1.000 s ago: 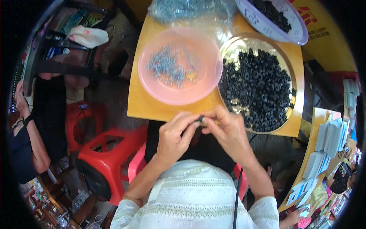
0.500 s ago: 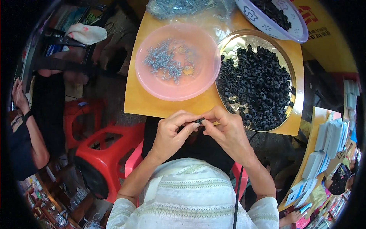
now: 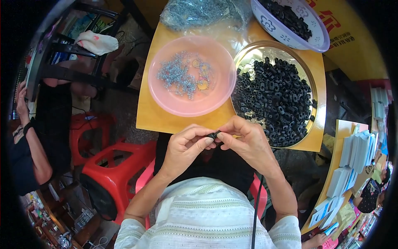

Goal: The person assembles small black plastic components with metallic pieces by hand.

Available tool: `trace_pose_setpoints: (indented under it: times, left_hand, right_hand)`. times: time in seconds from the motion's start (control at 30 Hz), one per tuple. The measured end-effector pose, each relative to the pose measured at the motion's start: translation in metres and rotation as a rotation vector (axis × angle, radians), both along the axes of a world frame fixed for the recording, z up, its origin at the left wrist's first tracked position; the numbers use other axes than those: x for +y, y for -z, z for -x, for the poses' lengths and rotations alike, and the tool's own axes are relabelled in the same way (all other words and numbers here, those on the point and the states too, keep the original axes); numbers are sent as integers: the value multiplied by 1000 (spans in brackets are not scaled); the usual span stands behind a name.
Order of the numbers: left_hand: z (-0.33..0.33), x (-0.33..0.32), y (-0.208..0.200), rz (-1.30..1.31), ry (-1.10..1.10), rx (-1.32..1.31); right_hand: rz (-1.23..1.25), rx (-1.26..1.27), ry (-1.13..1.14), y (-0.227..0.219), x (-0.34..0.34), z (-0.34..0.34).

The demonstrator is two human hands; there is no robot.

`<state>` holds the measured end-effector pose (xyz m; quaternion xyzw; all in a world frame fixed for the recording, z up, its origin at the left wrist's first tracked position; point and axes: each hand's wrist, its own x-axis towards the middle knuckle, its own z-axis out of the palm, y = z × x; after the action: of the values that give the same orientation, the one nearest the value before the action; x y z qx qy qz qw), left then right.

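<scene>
Now, a small black piece (image 3: 213, 135) in a two-handed pinch

From the head view, the left hand (image 3: 184, 145) grips the stubby, dark piece between thumb and curled fingers, while the right hand (image 3: 242, 139) closes thumb and forefinger at its other end. The piece sits just off the near edge of the desk (image 3: 153, 121), a smooth, glossy, yellow-orange top; its finer shape is too small to tell.

On the desk, a round, translucent pink plastic basin (image 3: 188, 108) holds a loose scatter of wiry, grey-blue springs (image 3: 176, 79). Right beside it, a round, shiny gold-coloured tray (image 3: 259, 53) carries a heap of chunky black parts (image 3: 277, 99), many showing holes. Behind stand a crinkled, clear plastic bag (image 3: 203, 14) with greyish contents and a white bowl (image 3: 285, 38) with a lavender rim and flower prints, filled with more black pieces. Left of the lap, a moulded red plastic stool (image 3: 108, 177) shows smooth, rounded edges.
</scene>
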<state>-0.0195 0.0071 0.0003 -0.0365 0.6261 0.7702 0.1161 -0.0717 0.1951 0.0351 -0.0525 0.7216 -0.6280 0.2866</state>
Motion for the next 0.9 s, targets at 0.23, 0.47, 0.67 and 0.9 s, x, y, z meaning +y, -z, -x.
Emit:
trace_pose_setpoints:
  times: [0.23, 0.47, 0.67, 0.9]
  left_hand:
    - [-2, 0, 10, 48, 10, -1]
    - [2, 2, 11, 148, -14, -23]
    - [7, 1, -4, -84, -64, -178]
    - [8, 7, -8, -292, -27, -304]
  right_hand:
    - [-87, 91, -79, -2, -2, 1]
    - [-166, 316, -33, 15, -13, -8]
    - [-177, 324, 12, -5, -17, -11]
    - [-354, 606, -23, -3, -13, -19]
